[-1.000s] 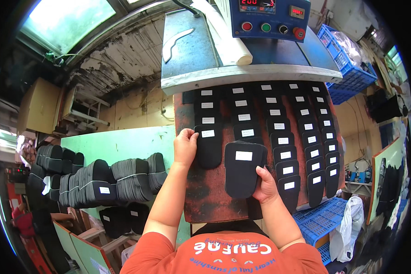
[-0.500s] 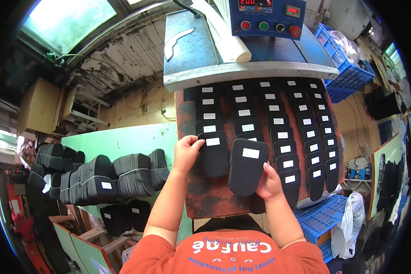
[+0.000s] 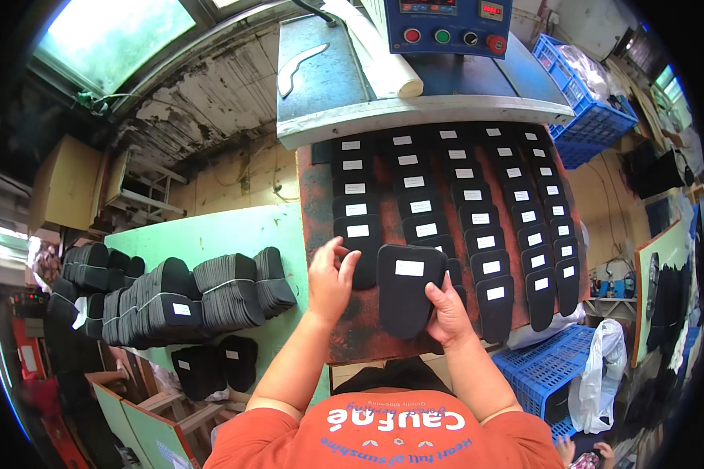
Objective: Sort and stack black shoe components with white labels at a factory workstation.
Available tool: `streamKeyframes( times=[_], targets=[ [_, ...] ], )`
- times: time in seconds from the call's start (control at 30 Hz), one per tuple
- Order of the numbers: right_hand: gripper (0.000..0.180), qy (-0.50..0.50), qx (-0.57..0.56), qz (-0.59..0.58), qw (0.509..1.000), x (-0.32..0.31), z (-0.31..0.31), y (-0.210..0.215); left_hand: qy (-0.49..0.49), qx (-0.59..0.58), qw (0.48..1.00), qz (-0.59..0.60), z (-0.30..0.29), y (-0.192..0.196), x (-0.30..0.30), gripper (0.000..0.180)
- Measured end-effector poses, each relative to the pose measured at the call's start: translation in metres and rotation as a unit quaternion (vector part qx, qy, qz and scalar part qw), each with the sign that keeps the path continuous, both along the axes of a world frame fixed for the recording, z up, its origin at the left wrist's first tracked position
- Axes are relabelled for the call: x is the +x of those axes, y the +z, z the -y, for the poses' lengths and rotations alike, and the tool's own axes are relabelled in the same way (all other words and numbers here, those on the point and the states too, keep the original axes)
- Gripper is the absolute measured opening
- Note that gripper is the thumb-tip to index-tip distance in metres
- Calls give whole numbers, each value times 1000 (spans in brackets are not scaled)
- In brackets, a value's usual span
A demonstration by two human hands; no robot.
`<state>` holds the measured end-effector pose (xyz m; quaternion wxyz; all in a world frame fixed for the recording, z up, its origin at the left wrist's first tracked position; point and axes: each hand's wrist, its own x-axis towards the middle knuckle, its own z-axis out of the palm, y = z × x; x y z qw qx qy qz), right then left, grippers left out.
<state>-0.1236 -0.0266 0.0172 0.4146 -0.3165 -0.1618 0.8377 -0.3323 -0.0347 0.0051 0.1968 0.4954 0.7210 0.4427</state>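
My right hand [image 3: 450, 314] grips a black insole [image 3: 408, 301] with a white label near its wide top end, thumb on its front face. Whether more insoles lie behind it, I cannot tell. To its left, my left hand [image 3: 331, 283] is empty, thumb and fingers apart, next to the lowest insole [image 3: 360, 262] of the leftmost column. Overlapping labelled insoles [image 3: 494, 309] lie in several columns on the reddish-brown board [image 3: 348, 340]. The held insole covers part of the second column's lower end.
On the left, a green table [image 3: 235, 223] bears tied bundles of black insoles [image 3: 231, 293]. A blue machine with a control panel [image 3: 446, 30] and a pale front edge [image 3: 422, 109] stands beyond the board. Blue crates [image 3: 544, 367] and a white plastic bag [image 3: 606, 375] sit at the right.
My left hand has let go of the leftmost column's lowest insole and its fingers have opened. My right hand has shifted the held insole slightly left.
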Motion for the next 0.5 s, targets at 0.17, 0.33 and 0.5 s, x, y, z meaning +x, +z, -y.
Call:
streamKeyframes(
  times=[0.17, 0.33, 0.5],
  targets=[
    [53, -3, -10, -120, 993, 13, 0, 0, -4, -87, 984, -153, -1, -25, -13, 51],
    [53, -2, -10, -94, 996, 16, 6, -5, -15, -94, 990, -107, 2, -28, -16, 51],
    [58, -3, -10, -48, 999, 6, 11, -1, -30, 18, 999, 20, 12, -11, -5, 40]
  ],
)
